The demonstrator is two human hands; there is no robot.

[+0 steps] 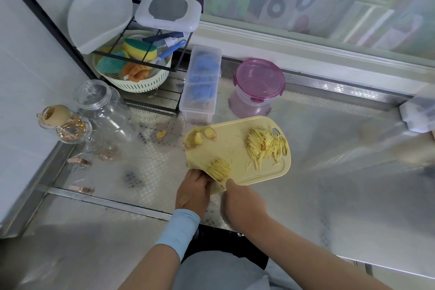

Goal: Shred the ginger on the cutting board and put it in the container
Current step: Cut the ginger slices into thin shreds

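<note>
A pale yellow cutting board [237, 148] lies on the steel counter. A heap of shredded ginger [267, 145] sits at its right end, and ginger offcuts [200, 138] lie at its far left corner. A stack of ginger slices [220, 168] rests near the board's front edge. My left hand [194, 189] holds that stack from the left with curled fingers. My right hand [240, 200] grips a cream-coloured knife [217, 187]; its blade lies against the slices and its handle is hidden in my fist. A round container with a purple lid [259, 86], closed, stands behind the board.
A long clear box of blue items [202, 85] stands left of the purple container. A black rack with a basket of sponges [136, 70] fills the back left. Glass jars [103, 106] stand on the left. One ginger bit [161, 134] lies on the counter.
</note>
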